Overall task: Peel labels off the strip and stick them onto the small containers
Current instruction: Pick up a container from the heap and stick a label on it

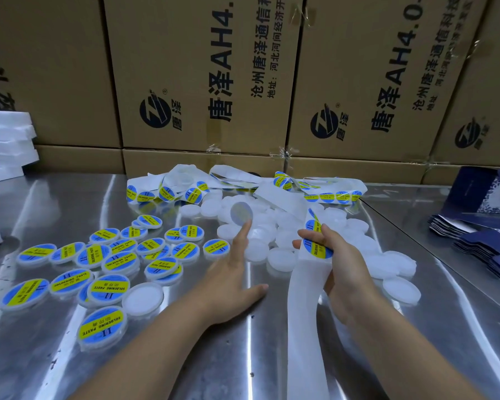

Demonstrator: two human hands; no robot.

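Stacked brown boxes (202, 82) wall off the back of a steel tabletop (243, 356) where a person labels soldering-paste containers. A pile of white foam (6, 142) sits at the left edge. The labelled containers (110, 264) lie across the left half, blue-and-yellow faces up, some overlapping. The left hand (231, 272) reaches toward the middle with fingers straight and thumb spread. A round label (241, 212), seen from its pale back, appears stuck to the index fingertip and hovers over the bare containers (280, 258) heaped mid-table. Just beside it, the right hand (344, 269) is curled round the strip (306, 284), thumb pressing a printed label not yet peeled. The strip runs from a tangle at the back edge through the hand and off the near edge as spent white backing. Dark blue sleeves (485, 241) are stacked at the right edge. The step in hand looks to be placing the lifted label on a bare lid. It would go best on a container lying flat and free of its neighbours, with the disc centred before contact. Setting it down from one side and smoothing across would avoid trapping a bubble or crease, with the right hand holding the strip taut for the next peel.
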